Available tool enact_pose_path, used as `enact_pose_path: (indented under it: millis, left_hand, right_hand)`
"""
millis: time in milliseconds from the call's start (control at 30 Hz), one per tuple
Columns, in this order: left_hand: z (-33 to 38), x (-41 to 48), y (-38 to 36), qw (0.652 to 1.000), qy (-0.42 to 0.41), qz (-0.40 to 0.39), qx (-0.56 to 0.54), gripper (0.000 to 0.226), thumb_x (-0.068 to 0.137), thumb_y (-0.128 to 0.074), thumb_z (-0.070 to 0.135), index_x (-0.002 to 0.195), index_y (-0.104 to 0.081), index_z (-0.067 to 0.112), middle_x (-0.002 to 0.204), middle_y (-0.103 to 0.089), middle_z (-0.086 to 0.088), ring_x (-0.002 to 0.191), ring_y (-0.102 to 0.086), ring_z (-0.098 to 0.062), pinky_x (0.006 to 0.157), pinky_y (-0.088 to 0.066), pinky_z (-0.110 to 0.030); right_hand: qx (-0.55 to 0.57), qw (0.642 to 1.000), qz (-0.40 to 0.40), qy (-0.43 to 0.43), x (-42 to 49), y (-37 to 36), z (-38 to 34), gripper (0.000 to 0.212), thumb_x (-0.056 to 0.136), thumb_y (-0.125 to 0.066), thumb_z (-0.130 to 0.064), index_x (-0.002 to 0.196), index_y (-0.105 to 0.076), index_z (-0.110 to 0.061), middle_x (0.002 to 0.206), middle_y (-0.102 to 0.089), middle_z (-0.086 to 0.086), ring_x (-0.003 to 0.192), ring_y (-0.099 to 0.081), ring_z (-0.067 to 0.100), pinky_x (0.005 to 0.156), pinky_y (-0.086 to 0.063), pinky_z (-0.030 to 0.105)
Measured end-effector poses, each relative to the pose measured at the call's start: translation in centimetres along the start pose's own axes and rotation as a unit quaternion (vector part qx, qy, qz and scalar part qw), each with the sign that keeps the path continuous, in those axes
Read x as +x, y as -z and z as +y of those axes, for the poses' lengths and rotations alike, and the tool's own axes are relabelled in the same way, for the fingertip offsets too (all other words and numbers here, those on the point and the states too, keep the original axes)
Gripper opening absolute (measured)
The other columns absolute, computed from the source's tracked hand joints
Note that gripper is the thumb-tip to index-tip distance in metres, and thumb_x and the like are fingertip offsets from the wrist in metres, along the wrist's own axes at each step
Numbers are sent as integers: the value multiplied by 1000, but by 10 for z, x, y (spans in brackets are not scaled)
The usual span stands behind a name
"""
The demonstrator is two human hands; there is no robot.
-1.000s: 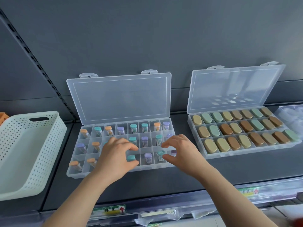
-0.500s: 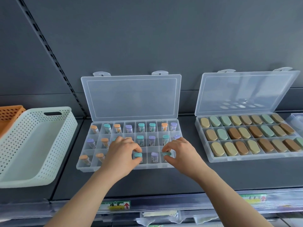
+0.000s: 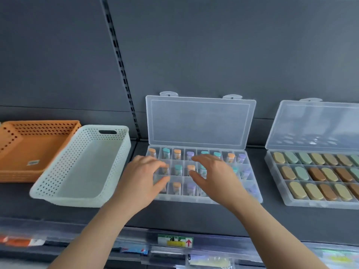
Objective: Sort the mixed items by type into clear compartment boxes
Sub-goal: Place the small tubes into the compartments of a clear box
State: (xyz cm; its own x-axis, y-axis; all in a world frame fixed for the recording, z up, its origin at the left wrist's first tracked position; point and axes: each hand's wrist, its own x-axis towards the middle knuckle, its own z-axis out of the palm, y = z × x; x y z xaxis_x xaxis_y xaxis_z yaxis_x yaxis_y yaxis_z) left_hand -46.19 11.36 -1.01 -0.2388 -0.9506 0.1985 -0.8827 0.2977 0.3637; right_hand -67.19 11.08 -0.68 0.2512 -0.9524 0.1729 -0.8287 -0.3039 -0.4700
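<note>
A clear compartment box [image 3: 194, 199] lies on the dark shelf with its lid [image 3: 200, 121] standing open. Its cells hold small vials with orange [image 3: 177, 153], teal [image 3: 166, 152] and purple [image 3: 190, 154] caps. My left hand [image 3: 143, 179] hovers over the box's left cells, fingers loosely spread and thumb apart, with nothing seen in it. Over the middle cells my right hand [image 3: 215, 175] reaches left, fingers stretched and thumb apart, also holding nothing visible. Both hands are blurred and hide several cells.
A second open clear box [image 3: 310, 205] at the right holds rows of oval tan, brown and green cases. A white perforated basket [image 3: 81, 167] stands left of the vial box, with an orange basket [image 3: 29, 148] behind it. A slotted rail [image 3: 124, 78] runs up the grey back wall.
Both hands pinched teal-capped vials at the box's front right; now they have moved left over the box with fingers spread and no vial in view. My view has swung left.
</note>
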Motion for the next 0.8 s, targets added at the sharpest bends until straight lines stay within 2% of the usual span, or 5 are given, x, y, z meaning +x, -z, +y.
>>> enact_pose_path:
  millis: [167, 267, 433, 667, 800]
  left_hand:
    - [-86, -38, 55, 992, 114, 31, 37, 42, 89, -61, 40, 127, -58, 21, 126, -56, 3, 120, -46, -20, 98, -40, -34]
    - [-143, -62, 82, 983, 172, 33, 50, 47, 90, -61, 39, 131, -55, 17, 130, -54, -1, 120, -49, -21, 98, -42, -35]
    - [-208, -78, 98, 962, 261, -15, 78, 48, 93, -54, 43, 129, -53, 12, 122, -58, -4, 110, -55, -22, 83, -48, -34]
    - [-228, -70, 89, 958, 284, -23, 38, 20, 90, -61, 27, 94, -60, 8, 89, -65, -5, 78, -61, -21, 65, -52, -36]
    - [-220, -73, 89, 964, 265, 15, -14, 16, 89, -64, 25, 98, -60, 12, 91, -65, 2, 79, -62, -15, 71, -56, -37]
  right_hand:
    - [38, 998, -46, 0, 33, -45, -82, 47, 95, -51, -38, 136, -46, -16, 128, -56, 6, 111, -56, 24, 86, -44, 32]
    - [55, 994, -82, -39, 49, -75, -125, 41, 95, -51, -40, 121, -49, -8, 120, -57, 12, 101, -58, 29, 78, -45, 34]
    - [86, 980, -132, -123, 71, -124, -163, 31, 95, -49, -42, 102, -41, -13, 76, -49, -2, 62, -50, 13, 52, -39, 28]
    - [124, 962, -134, -204, 78, -158, -169, 15, 93, -39, -18, 91, -49, -6, 78, -56, 6, 63, -50, 20, 55, -40, 30]
    - [105, 974, -75, -187, 68, -139, -169, 19, 92, -36, -12, 73, -40, -14, 63, -46, 1, 54, -41, 18, 51, -32, 28]
